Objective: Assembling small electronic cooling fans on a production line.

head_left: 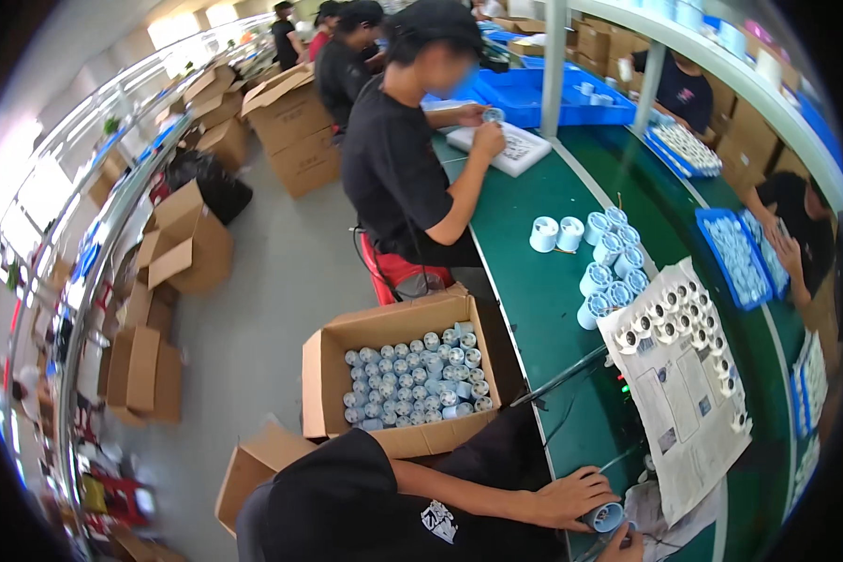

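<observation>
At the bench's near edge, my left hand (569, 496) curls over a light blue round plastic cup (606, 516) with small parts inside, gripping it by the side. My right hand (623, 545) is closed at the cup's lower right rim, only partly in the picture; it grips the cup too. Just beyond lies a paper-covered board (679, 412), with rows of small white pieces with dark centres (667, 328) along its top and right side. Farther up the bench stand several similar blue cups (609, 248), some with short wires.
An open cardboard box (314, 384) full of blue cups stands left of the green bench (510, 215). A dark rod (562, 375) crosses the bench edge. A co-worker (393, 159) sits beyond, handling a cup over a white tray (525, 150). Blue trays (735, 258) lie on the right.
</observation>
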`<state>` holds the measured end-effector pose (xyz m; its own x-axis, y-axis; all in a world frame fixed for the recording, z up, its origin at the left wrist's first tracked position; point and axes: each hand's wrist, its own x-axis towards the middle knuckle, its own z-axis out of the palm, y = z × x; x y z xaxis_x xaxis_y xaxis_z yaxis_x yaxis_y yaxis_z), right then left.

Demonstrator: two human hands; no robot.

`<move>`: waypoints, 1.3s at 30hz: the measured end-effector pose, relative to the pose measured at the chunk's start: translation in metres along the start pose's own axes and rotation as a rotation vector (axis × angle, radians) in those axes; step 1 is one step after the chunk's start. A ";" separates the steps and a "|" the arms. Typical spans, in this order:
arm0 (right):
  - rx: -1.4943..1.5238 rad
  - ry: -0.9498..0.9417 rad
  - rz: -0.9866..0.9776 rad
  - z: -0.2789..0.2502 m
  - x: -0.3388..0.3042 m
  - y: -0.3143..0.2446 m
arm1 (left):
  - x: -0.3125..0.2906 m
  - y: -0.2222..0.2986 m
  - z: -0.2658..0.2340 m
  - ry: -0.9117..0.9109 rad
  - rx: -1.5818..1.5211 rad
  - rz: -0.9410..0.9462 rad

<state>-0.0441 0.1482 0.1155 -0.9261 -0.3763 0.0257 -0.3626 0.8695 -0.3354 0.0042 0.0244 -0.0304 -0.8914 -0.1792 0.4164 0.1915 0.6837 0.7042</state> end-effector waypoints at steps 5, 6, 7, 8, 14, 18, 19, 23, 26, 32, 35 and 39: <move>0.076 0.361 -0.109 0.008 0.000 0.088 | -0.001 0.002 -0.007 0.022 0.052 0.011; 0.028 0.425 -0.082 0.007 -0.002 0.107 | -0.001 0.002 -0.005 0.023 0.054 0.008; 0.061 0.570 -0.079 0.015 -0.006 0.124 | 0.000 0.003 -0.007 0.016 0.053 0.008; 0.061 0.567 -0.080 0.023 -0.004 0.138 | 0.000 0.003 -0.008 0.007 0.050 0.010; -0.293 0.629 -0.112 0.020 -0.013 0.152 | 0.000 0.002 -0.016 -0.029 0.097 0.000; -0.563 0.647 -0.139 0.016 -0.023 0.164 | 0.002 0.001 -0.015 -0.039 0.128 0.027; -0.593 0.629 -0.106 0.026 -0.022 0.183 | 0.002 0.001 -0.016 -0.041 0.134 0.012; -0.772 0.233 0.188 0.017 -0.022 0.202 | 0.004 0.006 -0.016 -0.116 0.078 -0.015; -0.551 0.309 -0.095 0.002 -0.001 0.191 | 0.003 0.006 -0.015 -0.094 0.103 -0.018; -0.402 0.179 -0.107 -0.022 0.008 0.157 | 0.010 0.006 -0.008 -0.190 0.063 -0.061; -0.081 0.326 0.075 0.001 -0.024 0.273 | 0.016 0.006 -0.012 -0.108 0.053 -0.072; 0.029 0.271 0.224 -0.009 -0.035 0.246 | 0.022 0.012 -0.031 -0.089 0.082 -0.190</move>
<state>-0.1022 0.3782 0.0410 -0.9777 -0.0752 0.1960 -0.1476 0.9101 -0.3872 -0.0004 0.0066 0.0056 -0.9418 -0.2491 0.2257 -0.0138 0.6994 0.7146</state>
